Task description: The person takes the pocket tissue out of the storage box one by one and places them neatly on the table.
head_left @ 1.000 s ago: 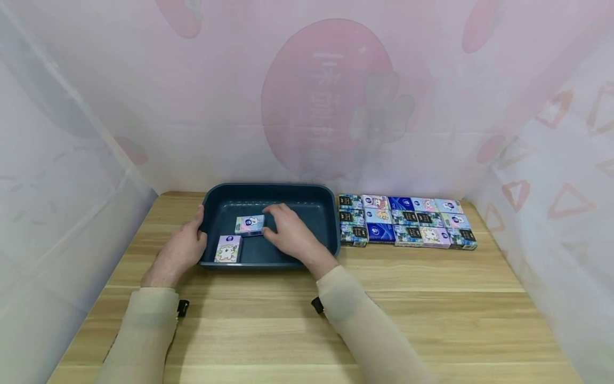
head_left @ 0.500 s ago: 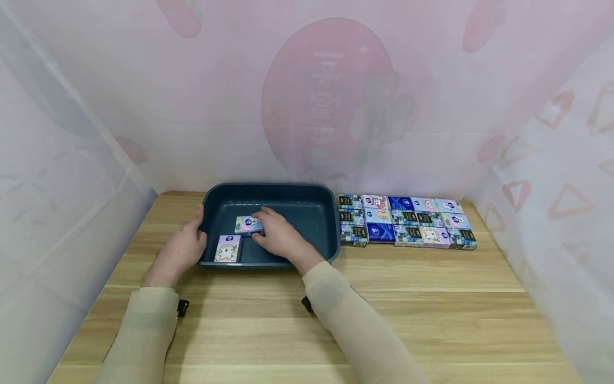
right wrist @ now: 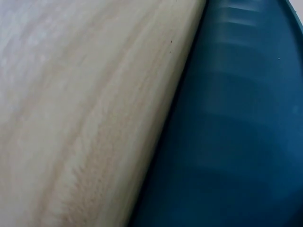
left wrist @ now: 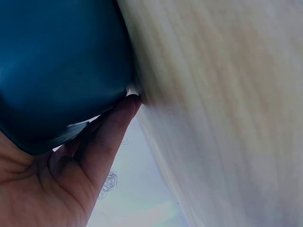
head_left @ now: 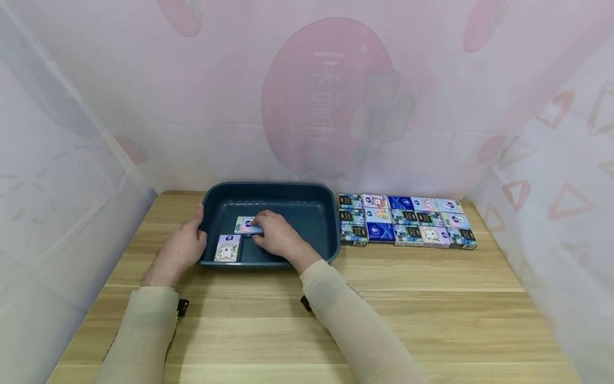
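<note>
A dark blue-green plastic bin (head_left: 307,224) stands at the back of the table with two small tissue packs in it. My left hand (head_left: 179,245) holds its left rim; in the left wrist view the fingers (left wrist: 111,139) lie along the outside wall. Inside the bin, my right hand (head_left: 278,234) pinches the right end of a pale blue tissue pack (head_left: 243,226), covering part of it. A lilac tissue pack with a cartoon animal (head_left: 227,248) lies flat at the near left corner. The right wrist view shows no hand, only the bin (right wrist: 227,142) and wood.
Right of the bin, several tissue packs (head_left: 404,218) lie in three tight rows, dark floral, blue, lilac and pale ones mixed. Wooden tabletop (head_left: 384,298) stretches in front. A printed pink and white cloth (head_left: 216,106) encloses the back and sides.
My right hand has shifted left over the end of the pale blue tissue pack, and its fingers have curled more. My left hand and the bin have stayed in place.
</note>
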A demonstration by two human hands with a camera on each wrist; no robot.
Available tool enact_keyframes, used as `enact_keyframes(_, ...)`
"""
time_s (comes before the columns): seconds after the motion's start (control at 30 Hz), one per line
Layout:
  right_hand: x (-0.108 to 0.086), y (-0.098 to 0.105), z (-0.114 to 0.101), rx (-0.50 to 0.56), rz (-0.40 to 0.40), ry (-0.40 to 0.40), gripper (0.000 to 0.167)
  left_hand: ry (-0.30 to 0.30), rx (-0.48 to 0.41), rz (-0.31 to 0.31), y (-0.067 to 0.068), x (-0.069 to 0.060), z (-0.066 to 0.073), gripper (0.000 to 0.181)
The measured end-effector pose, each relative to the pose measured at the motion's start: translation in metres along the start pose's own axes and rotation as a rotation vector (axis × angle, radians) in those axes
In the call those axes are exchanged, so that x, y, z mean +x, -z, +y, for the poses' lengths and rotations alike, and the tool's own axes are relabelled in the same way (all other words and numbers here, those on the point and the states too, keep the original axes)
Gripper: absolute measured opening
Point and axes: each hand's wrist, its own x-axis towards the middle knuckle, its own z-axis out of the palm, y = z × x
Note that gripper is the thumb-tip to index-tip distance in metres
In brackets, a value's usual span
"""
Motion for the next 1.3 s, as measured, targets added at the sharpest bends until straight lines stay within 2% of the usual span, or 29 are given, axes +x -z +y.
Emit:
enact_keyframes(0.3, -0.003, -0.001, 0.001, -0.040, 0.014, -0.026, 0.034, -0.004, -0.002, -0.005, 0.001, -0.001, 0.000, 0.077)
enact_keyframes(0.47, -0.004, -0.001, 0.003, -0.005, 0.013, -0.032, 0.032, -0.019, -0.007, 0.003, 0.000, -0.001, -0.001, 0.077)
enact_keyframes(0.6, -0.005, 0.001, 0.005, 0.026, 0.002, -0.037, 0.036, -0.021, -0.002, 0.007, 0.000, -0.001, -0.001, 0.077)
enact_keyframes(0.9, -0.016, 0.015, 0.011, 0.145, -0.006, -0.045, 0.040, 0.001, -0.009, -0.004, 0.000, 0.000, 0.000, 0.077)
enact_keyframes(1.3, -0.038, 0.040, 0.026, 0.195, 0.018, -0.049, 0.038, 0.013, -0.013, -0.007, 0.000, -0.001, 0.000, 0.077)
